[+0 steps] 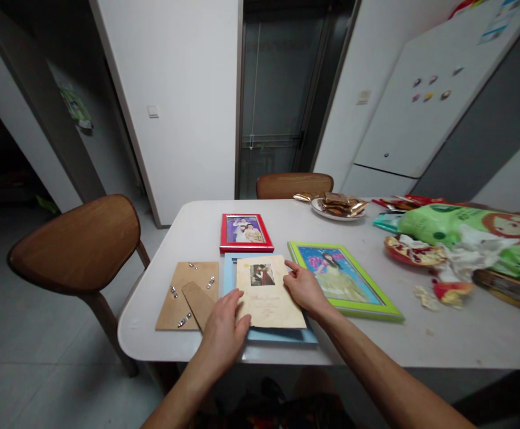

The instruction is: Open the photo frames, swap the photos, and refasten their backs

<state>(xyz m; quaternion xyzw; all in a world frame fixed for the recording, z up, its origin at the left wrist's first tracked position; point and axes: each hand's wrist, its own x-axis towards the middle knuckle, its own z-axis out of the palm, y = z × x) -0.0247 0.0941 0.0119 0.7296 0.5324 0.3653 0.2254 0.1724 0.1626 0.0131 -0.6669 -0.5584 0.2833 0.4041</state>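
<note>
A cream card (271, 305) with a small picture and faint print lies over a light blue frame (231, 272), whose edges show around it. My left hand (225, 328) is at the card's left edge, thumb and fingers apart. At the upper right edge, my right hand (303, 287) pinches the card between thumb and curled fingers. To the left lies a brown backing board (170, 307) with metal clips and a stand leg, partly behind my left hand. A red frame (269, 245) with a photo sits beyond the card, and a green frame (371, 292) with a photo lies to its right.
On the white table (188, 232) are a plate (320, 210) of wrapped snacks, an opened pomegranate (407, 255), peel pieces (452, 293), crumpled tissue (474, 256) and a green bag (434, 220). Wooden chairs stand at the left (81, 244) and far side (293, 185).
</note>
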